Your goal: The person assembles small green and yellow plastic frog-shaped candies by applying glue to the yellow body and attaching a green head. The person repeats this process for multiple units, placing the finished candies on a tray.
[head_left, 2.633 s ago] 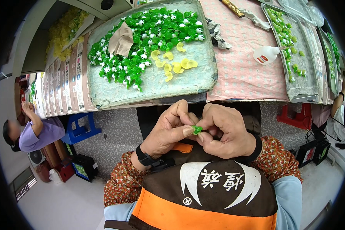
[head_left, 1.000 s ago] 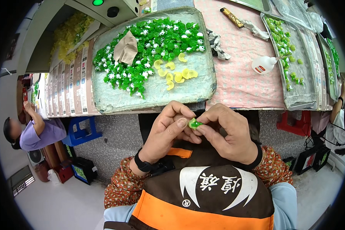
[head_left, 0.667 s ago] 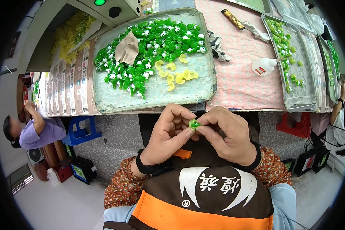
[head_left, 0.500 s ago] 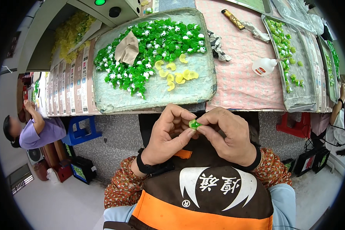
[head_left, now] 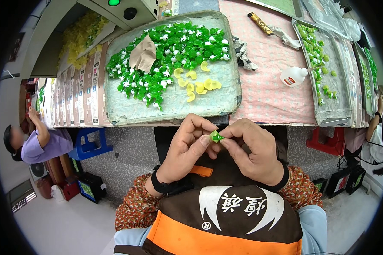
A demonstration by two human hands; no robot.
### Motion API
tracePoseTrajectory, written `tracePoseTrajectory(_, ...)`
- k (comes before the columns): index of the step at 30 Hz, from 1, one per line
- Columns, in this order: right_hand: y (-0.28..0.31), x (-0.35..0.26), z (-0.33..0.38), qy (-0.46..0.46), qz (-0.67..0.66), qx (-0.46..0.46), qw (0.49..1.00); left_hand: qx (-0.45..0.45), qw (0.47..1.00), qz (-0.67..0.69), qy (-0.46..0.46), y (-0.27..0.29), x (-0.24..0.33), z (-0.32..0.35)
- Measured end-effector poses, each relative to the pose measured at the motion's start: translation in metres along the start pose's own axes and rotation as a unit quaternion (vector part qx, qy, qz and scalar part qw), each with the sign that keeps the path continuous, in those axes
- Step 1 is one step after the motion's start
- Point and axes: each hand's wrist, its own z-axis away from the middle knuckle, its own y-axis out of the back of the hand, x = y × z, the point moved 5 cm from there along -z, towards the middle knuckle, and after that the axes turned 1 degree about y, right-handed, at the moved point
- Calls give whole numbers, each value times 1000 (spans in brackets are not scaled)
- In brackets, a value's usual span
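Observation:
Just off the table's front edge, my hands meet around a small green plastic piece [head_left: 216, 136] with a yellowish-green part on its left side. My right hand [head_left: 253, 148] pinches it between thumb and forefinger. From the other side, the thumb and fingers of my left hand [head_left: 185, 148] close on the yellowish side; its fingertips partly hide it. Beyond them lies a cloth-lined tray [head_left: 157, 112] heaped with green pieces [head_left: 178, 44], many with white eye-like balls. Several curved yellow pieces [head_left: 208, 84] lie loose at its right, and a tan cloth scrap [head_left: 143, 54] rests on the heap.
A white squeeze bottle [head_left: 294, 75] stands right of the tray, near a second tray [head_left: 339, 85] of green pieces. A dark gold-patterned tube [head_left: 260, 24] lies farther back. A grey machine [head_left: 51, 29] holds yellow pieces at left. Blue [head_left: 89, 144] and red stools [head_left: 326, 139] flank me.
My left thumb has moved up a little and left along the small piece, whose yellowish side shows more. My right hand keeps its pinch almost unmoved.

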Motion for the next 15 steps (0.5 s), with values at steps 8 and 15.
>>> tracePoseTrajectory(8, -3, -2, 1, 62, 54, 0, 997, 11, 999, -47, 6, -2, 0, -2)
tracePoseTrajectory(15, -7, -2, 2, 80, 65, -12, 995, 23, 997, -73, 13, -2, 0, -1)
